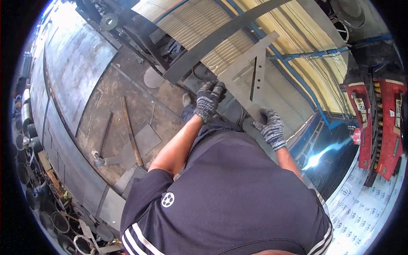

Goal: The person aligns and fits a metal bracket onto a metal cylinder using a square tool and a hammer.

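Observation:
A flat grey metal plate (242, 83) with a long narrow slot and several round holes lies tilted in front of me. My left hand (210, 101), in a grey knit glove, has its fingers curled at the plate's left corner. Lower down, my right hand (272, 128), gloved the same way, grips the near edge, its thumb apart from the fingers. Parts of both grips are hidden. Beyond the plate, a long, dark, curved metal strip (221, 37) runs from left of centre to the upper right.
Large metal sheets (80, 51) cover the left side. Long bars (131, 129) and offcuts lie on the brown floor. Red machine covers (389, 127) stand at right, near a bright glare (313, 160). Round metal pieces (59, 222) are piled at lower left.

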`<state>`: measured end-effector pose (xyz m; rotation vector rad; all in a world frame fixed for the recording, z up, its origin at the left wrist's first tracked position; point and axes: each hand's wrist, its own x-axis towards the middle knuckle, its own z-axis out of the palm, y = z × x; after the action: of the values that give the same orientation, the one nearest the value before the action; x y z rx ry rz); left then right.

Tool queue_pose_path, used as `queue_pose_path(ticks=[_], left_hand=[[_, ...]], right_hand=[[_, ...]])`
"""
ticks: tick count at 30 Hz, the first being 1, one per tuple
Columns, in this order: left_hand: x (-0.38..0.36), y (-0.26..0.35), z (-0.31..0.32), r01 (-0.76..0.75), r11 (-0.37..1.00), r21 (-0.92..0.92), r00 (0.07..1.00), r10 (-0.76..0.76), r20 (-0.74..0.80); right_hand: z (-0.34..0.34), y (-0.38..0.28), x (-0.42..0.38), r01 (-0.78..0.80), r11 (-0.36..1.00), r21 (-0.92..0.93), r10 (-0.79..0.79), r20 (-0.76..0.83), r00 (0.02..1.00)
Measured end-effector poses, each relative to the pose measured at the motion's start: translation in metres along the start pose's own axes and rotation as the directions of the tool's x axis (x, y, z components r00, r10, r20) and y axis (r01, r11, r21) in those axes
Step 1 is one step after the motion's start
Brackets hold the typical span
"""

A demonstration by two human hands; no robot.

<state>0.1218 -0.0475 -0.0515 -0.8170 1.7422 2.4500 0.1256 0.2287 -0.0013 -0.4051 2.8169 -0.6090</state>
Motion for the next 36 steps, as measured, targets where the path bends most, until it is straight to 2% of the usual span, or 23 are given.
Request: queue_pose_path(ticks=[1,2,4,5,7,10,13,16,20,23,26,32,34,36], left_hand=[[0.002,0.003,-0.001,-0.021,0.997,0.076,1.000,0.021,0.003],[0.004,0.005,-0.002,-0.022,0.997,0.070,1.000,0.023,-0.004],[0.006,0.008,-0.005,0.004,0.968,0.250,1.000,0.002,-0.024],[0.006,0.006,-0.005,0.009,0.968,0.251,1.000,-0.002,-0.028],[0.008,0.003,-0.002,-0.050,0.999,-0.013,0.998,0.050,0.029],[0.012,0.001,-0.003,-0.036,0.998,-0.053,0.992,0.042,0.115],[0.015,-0.006,-0.003,-0.021,0.993,-0.115,0.991,0.035,0.126],[0.009,0.000,-0.002,-0.031,0.999,-0.026,0.995,0.033,0.094],[0.008,0.000,0.002,-0.009,0.998,-0.067,0.997,0.015,0.081],[0.008,0.000,0.002,-0.041,0.999,0.029,0.998,0.039,0.054],[0.009,-0.002,0.001,-0.092,0.996,0.006,0.993,0.091,0.073],[0.011,-0.005,0.002,-0.090,0.996,-0.025,0.994,0.091,0.056],[0.012,-0.009,0.002,-0.081,0.996,-0.035,0.995,0.083,0.055],[0.016,-0.017,0.002,-0.077,0.994,-0.072,0.994,0.082,0.070]], right_hand=[[0.000,-0.001,0.000,0.010,1.000,0.015,-0.010,-0.011,1.000],[0.000,0.000,0.001,0.017,1.000,0.011,-0.017,-0.007,1.000],[0.004,0.002,0.000,0.037,0.999,0.032,-0.035,-0.063,0.997],[0.005,0.004,0.000,0.037,0.999,0.034,-0.035,-0.058,0.998],[0.002,0.005,0.002,0.075,0.995,-0.067,-0.079,-0.059,0.995],[-0.002,0.005,0.001,0.125,0.988,-0.095,-0.132,-0.063,0.989],[-0.004,0.009,0.000,0.153,0.985,-0.077,-0.158,-0.057,0.986],[-0.002,0.011,0.001,0.164,0.983,-0.087,-0.169,-0.058,0.984],[0.000,0.010,0.003,0.141,0.988,-0.065,-0.144,-0.046,0.989],[0.000,0.008,0.001,0.187,0.982,-0.009,-0.187,-0.102,0.977],[-0.002,0.004,0.002,0.151,0.988,0.014,-0.150,-0.082,0.985],[-0.003,0.005,0.005,0.211,0.976,-0.049,-0.215,-0.093,0.972],[-0.005,0.003,0.004,0.164,0.986,0.033,-0.162,-0.063,0.985],[-0.005,0.003,0.005,0.147,0.988,0.034,-0.146,-0.046,0.988]])
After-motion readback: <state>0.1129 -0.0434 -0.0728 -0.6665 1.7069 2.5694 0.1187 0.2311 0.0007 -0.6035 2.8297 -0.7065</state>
